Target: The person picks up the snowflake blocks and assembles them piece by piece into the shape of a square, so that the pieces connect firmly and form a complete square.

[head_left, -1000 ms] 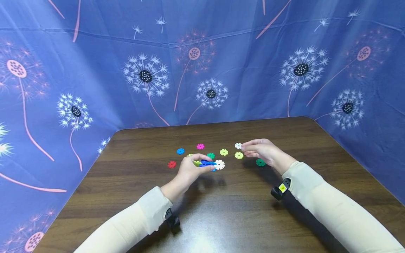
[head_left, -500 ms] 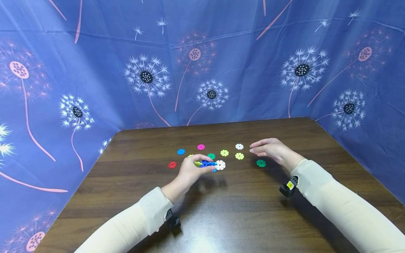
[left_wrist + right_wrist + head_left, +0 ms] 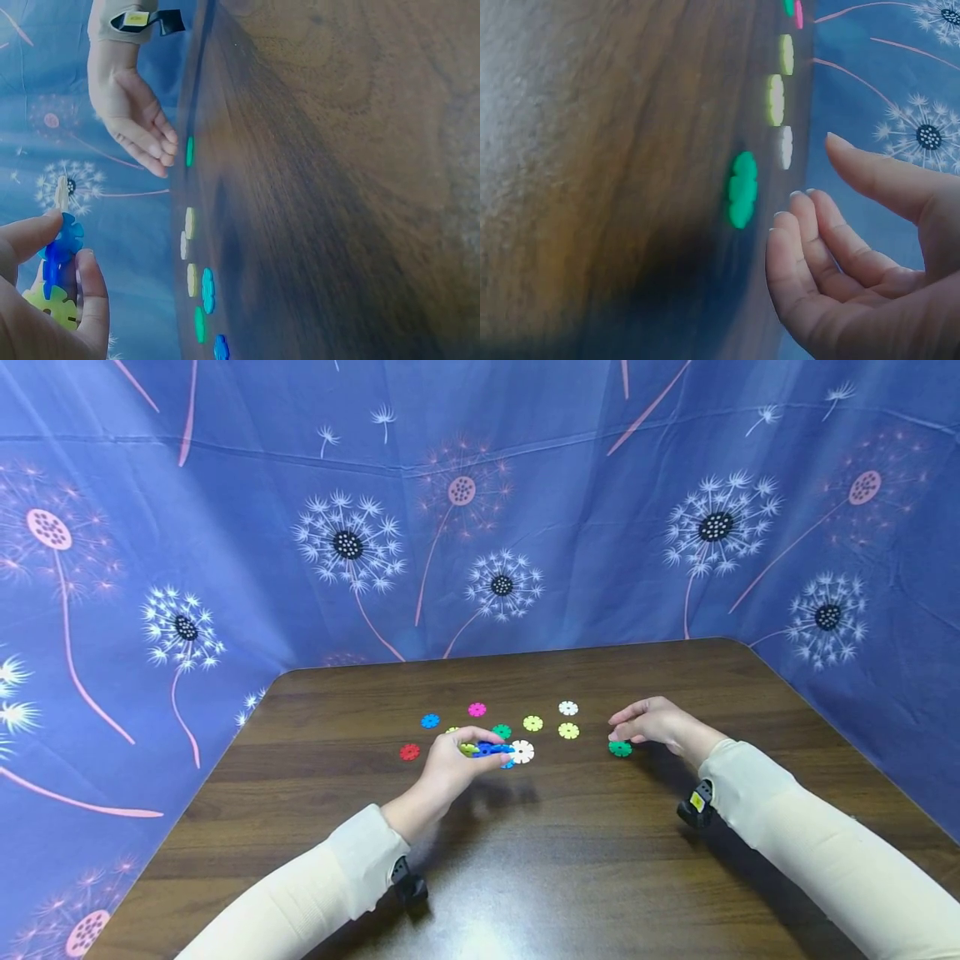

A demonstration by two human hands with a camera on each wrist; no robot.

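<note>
In the left hand (image 3: 450, 765) sit linked discs (image 3: 54, 262), white end protruding.

Brown wood-grain table (image 3: 570, 860) viewed forward-down, farther off, from head; from both wrists, low and close, tipped sideways. Bare right hand (image 3: 656, 725), flat green notched disc (image 3: 620, 749) shared by all three.

Table (image 3: 600, 860): dark brown wood grain, its far corners rounded ahead of you.
Left side: a red disc (image 3: 409, 752), with a blue disc (image 3: 430, 721) farther from you.
Middle: a pink disc (image 3: 477, 709) behind a green disc (image 3: 502, 731); a pale yellow disc (image 3: 532, 723) just right.
Right side: a white disc (image 3: 567, 708) behind a yellow disc (image 3: 568, 731); a lone green disc (image 3: 620, 749) farthest right.
Partly hidden: a small disc (image 3: 452, 729), probably yellowish, from your head camera.
</note>
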